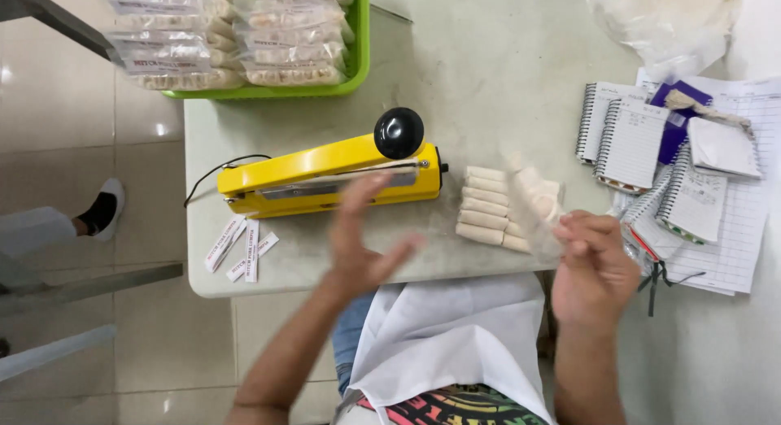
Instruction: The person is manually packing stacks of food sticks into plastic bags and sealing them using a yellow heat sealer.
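Observation:
My right hand (592,266) pinches a clear plastic bag (535,205) holding pale rolls, lifted just above the table's front edge. My left hand (360,234) hovers open and blurred in front of the yellow heat sealer (325,174) with its black knob (399,133), touching nothing. A stack of pale rolls (485,205) lies on the table just left of the bag.
A green tray (358,43) of packed roll bags stands at the back left. Small paper labels (242,248) lie near the front left edge. Spiral notebooks (630,140) and papers cover the right side. Another person's foot (104,209) is on the floor at left.

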